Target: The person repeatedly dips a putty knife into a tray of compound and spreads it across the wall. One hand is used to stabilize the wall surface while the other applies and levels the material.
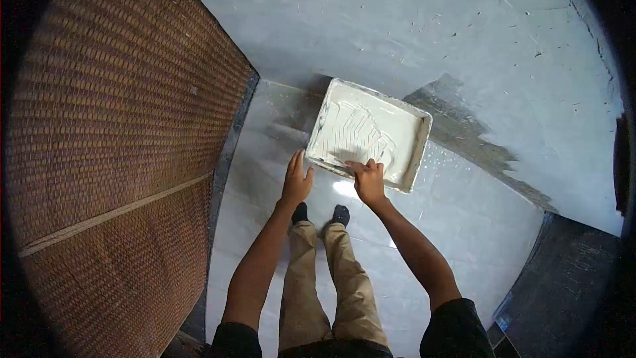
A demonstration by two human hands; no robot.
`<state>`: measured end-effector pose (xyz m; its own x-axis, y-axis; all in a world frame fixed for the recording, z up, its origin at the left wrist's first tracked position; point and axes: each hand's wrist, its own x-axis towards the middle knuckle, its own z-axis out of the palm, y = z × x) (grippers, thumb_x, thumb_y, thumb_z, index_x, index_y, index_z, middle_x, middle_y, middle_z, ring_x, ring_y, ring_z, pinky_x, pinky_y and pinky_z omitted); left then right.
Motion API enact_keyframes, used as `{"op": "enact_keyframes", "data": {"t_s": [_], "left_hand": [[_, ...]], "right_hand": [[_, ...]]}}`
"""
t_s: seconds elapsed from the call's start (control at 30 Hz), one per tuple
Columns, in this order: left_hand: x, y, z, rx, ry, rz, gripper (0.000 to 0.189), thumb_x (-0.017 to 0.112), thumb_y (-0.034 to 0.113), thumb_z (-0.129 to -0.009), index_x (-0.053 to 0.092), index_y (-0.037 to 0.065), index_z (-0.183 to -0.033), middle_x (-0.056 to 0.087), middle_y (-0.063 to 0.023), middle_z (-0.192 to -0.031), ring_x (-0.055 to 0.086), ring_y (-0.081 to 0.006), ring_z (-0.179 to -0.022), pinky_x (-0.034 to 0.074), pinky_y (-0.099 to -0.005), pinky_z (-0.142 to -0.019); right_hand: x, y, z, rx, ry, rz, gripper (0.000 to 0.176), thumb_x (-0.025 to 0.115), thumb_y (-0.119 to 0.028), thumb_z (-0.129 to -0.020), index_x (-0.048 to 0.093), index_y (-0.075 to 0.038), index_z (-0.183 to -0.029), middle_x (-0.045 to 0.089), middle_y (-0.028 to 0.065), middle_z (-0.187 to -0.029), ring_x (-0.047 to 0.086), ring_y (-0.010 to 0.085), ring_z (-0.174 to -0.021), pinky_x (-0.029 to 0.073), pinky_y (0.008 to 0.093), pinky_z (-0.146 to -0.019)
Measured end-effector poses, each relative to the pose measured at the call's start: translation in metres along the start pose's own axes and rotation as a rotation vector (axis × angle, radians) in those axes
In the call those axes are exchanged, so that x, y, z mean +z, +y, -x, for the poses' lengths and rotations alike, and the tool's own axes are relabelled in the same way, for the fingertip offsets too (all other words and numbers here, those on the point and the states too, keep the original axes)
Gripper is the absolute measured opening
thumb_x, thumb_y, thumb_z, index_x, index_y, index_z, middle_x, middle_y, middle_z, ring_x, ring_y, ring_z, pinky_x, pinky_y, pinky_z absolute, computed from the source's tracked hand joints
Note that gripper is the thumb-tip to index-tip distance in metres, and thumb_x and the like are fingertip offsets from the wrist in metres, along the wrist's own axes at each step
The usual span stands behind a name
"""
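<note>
A rectangular tray (422, 152) with smeared rims holds thick off-white paint or paste (361, 122), marked with ridged lines. My left hand (297, 178) is at the tray's near left corner, its fingers apart and pointing forward, with nothing in it. At the near edge of the tray, my right hand (368, 181) is closed with its fingertips over the paste. Whatever it holds is too small or hidden to make out.
A brown woven panel (126, 126) rises on the left. Ahead is a pale wall (397, 20) with spatters and a bare grey patch (457, 119). My feet in dark socks (340, 215) stand on glossy tiles (450, 225) close to the tray. A dark surface (563, 278) lies at right.
</note>
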<state>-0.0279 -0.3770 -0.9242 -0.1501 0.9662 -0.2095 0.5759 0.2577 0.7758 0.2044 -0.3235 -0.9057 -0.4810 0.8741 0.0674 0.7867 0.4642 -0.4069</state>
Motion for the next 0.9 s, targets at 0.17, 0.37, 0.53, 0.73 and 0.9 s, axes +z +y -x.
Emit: {"op": "enact_keyframes", "data": {"t_s": [0.17, 0.37, 0.53, 0.73, 0.9], "left_hand": [[-0.013, 0.006, 0.0, 0.048, 0.012, -0.036, 0.058, 0.054, 0.017, -0.096, 0.032, -0.002, -0.147, 0.036, -0.0248, -0.149, 0.035, -0.0399, -0.138, 0.031, -0.0455, -0.114], [-0.016, -0.003, 0.006, 0.0, -0.011, -0.005, 0.057, 0.054, 0.019, -0.097, 0.033, -0.001, -0.147, 0.035, -0.0234, -0.15, 0.032, -0.038, -0.14, 0.026, -0.0452, -0.116], [-0.018, -0.007, 0.013, 0.017, -0.017, 0.026, 0.058, 0.053, 0.02, -0.098, 0.031, -0.001, -0.147, 0.035, -0.0233, -0.15, 0.032, -0.0379, -0.14, 0.025, -0.0454, -0.116], [-0.023, -0.012, 0.018, 0.013, 0.008, -0.018, 0.059, 0.055, 0.017, -0.096, 0.032, -0.002, -0.146, 0.037, -0.0226, -0.148, 0.035, -0.038, -0.138, 0.03, -0.0446, -0.115], [-0.04, -0.008, 0.02, -0.018, 0.001, -0.012, 0.058, 0.054, 0.019, -0.096, 0.032, -0.002, -0.146, 0.037, -0.0236, -0.148, 0.035, -0.0382, -0.139, 0.03, -0.0444, -0.115]], "right_hand": [[-0.009, 0.001, -0.001, -0.001, -0.057, -0.074, 0.039, 0.06, -0.001, -0.08, 0.07, -0.02, -0.112, 0.072, 0.0026, -0.102, 0.053, 0.0251, -0.083, 0.033, 0.042, -0.077], [-0.007, 0.011, -0.017, 0.04, -0.164, -0.123, 0.036, 0.06, -0.002, -0.081, 0.07, -0.018, -0.111, 0.071, 0.0038, -0.096, 0.054, 0.027, -0.085, 0.034, 0.0437, -0.078], [0.001, 0.024, -0.027, 0.062, -0.216, -0.121, 0.036, 0.06, -0.007, -0.081, 0.07, -0.021, -0.113, 0.069, 0.0084, -0.093, 0.056, 0.0305, -0.093, 0.038, 0.0473, -0.08], [0.007, 0.032, -0.035, 0.095, -0.206, -0.21, 0.024, 0.054, -0.012, -0.093, 0.072, -0.019, -0.109, 0.071, 0.0048, -0.096, 0.055, 0.0312, -0.092, 0.037, 0.0513, -0.081], [-0.003, 0.033, -0.053, 0.114, -0.228, -0.151, 0.022, 0.055, -0.02, -0.093, 0.073, -0.021, -0.106, 0.073, 0.0043, -0.098, 0.063, 0.0304, -0.09, 0.048, 0.0488, -0.081]]}}
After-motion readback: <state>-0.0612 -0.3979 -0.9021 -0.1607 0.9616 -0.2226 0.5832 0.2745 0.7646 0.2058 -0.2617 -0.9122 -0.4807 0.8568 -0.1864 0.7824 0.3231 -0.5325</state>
